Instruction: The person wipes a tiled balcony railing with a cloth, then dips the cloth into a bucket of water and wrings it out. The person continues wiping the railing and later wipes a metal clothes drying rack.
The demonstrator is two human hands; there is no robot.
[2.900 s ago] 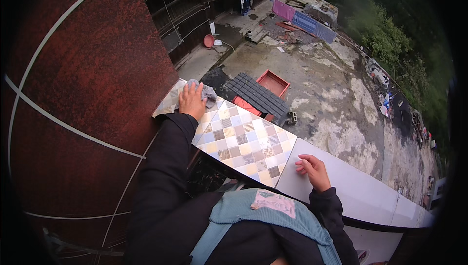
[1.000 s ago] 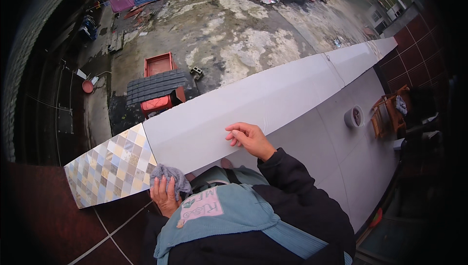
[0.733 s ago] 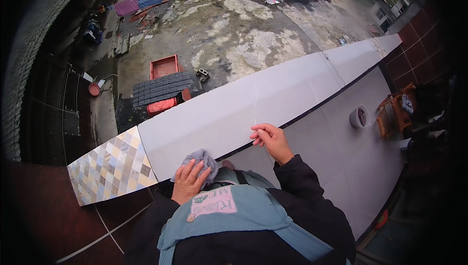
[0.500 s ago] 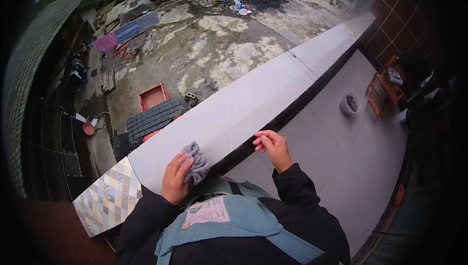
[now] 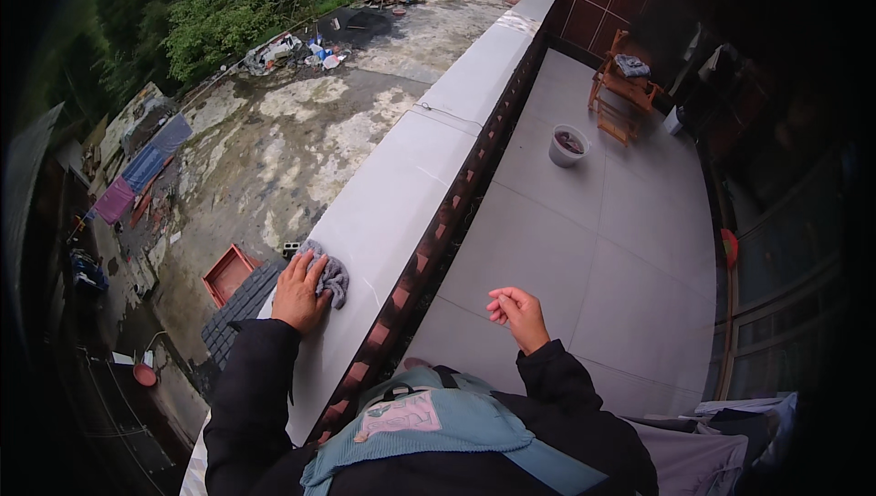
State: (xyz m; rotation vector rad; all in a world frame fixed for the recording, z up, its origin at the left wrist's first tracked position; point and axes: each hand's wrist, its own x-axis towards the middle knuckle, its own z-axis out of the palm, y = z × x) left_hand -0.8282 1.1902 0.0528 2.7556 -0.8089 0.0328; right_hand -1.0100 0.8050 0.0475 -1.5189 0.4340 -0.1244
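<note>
A grey cloth point(image 5: 332, 284) lies bunched on the white top of a parapet wall point(image 5: 383, 195). My left hand point(image 5: 299, 293) presses down on it, fingers bent over its near side; the palm's underside is hidden. To the right of the wall, my right hand point(image 5: 520, 313) hangs in the air above the balcony floor. Its fingers are curled in loosely, and no object shows in them. I wear a blue-green apron point(image 5: 438, 428) over dark sleeves.
A whitish bucket point(image 5: 568, 146) and a wooden chair point(image 5: 625, 85) with a folded cloth stand on the tiled floor point(image 5: 529, 250). A thin wire point(image 5: 447, 115) crosses the wall top. Beyond its outer edge is a lower yard point(image 5: 301, 145). Laundry point(image 5: 721, 459) hangs at lower right.
My view has swung to the right along the wall. My left hand has moved forward on the wall top with the cloth. The right hand, still curled, is now farther from the wall edge.
</note>
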